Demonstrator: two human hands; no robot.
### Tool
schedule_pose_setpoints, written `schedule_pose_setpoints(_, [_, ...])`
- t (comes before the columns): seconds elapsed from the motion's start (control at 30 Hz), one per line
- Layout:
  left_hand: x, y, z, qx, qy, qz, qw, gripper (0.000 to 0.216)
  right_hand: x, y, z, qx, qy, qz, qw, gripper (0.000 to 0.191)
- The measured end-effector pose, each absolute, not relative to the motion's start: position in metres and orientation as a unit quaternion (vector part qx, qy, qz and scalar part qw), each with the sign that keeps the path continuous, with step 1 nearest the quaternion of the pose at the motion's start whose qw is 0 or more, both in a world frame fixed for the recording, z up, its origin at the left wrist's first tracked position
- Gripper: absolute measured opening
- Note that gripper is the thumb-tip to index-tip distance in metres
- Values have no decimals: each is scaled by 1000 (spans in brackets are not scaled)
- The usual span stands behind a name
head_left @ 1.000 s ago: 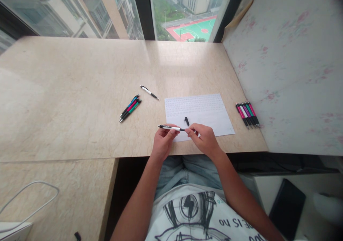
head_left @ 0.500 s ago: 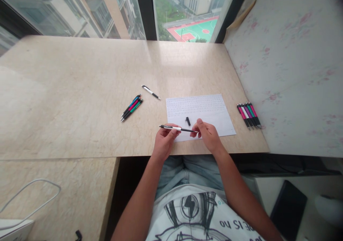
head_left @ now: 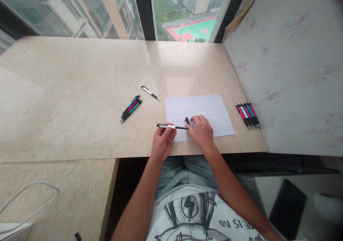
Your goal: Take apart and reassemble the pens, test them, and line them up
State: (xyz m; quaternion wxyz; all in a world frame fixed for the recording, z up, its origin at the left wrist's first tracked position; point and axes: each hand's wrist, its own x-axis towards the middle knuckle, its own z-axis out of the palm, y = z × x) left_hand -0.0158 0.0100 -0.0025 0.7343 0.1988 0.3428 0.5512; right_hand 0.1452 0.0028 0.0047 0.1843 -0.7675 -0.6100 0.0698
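My left hand (head_left: 163, 141) is closed on a black and white pen (head_left: 171, 127), held level over the desk's front edge, its thin black refill sticking out to the right. My right hand (head_left: 200, 132) rests on the written sheet of paper (head_left: 199, 112), with its fingertips pinching at a small black pen part (head_left: 187, 120) that lies on the sheet. I cannot tell whether the part is gripped or only touched.
A white and black pen (head_left: 149, 92) and a bundle of three coloured pens (head_left: 130, 108) lie left of the sheet. Several coloured pens (head_left: 248, 114) lie in a row by the right wall. A white cable (head_left: 29, 198) and a dark tablet (head_left: 288, 207) sit lower down.
My right hand let go of the refill's end and moved up and left onto the small black part on the paper. The left hand kept the pen and shifted slightly left.
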Motion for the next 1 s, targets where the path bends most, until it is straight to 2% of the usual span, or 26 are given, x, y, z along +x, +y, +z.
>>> schedule_pose_setpoints(0.1, [-16, 10, -2, 199, 343, 552, 734, 23, 148, 2, 6, -783, -588, 59, 195, 8])
schedule_pose_setpoints(0.2, [-16, 9, -1, 199, 344, 551, 734, 23, 158, -2, 9, -789, -558, 65, 249, 9])
schedule_pose_setpoints(0.37, [-16, 9, -1, 199, 345, 552, 732, 23, 178, -15, 18, -713, -519, 265, 391, 15])
schedule_pose_setpoints(0.47, [-15, 9, 0, 200, 347, 552, 731, 23, 185, -25, 27, -665, -507, 334, 435, 19])
schedule_pose_setpoints(0.67, [-15, 9, 1, 204, 358, 553, 724, 22, 190, -33, 40, -618, -534, 333, 471, 11])
schedule_pose_setpoints(1.0, [-15, 9, -3, 221, 357, 552, 720, 20, 180, -31, 47, -604, -577, 322, 446, 10])
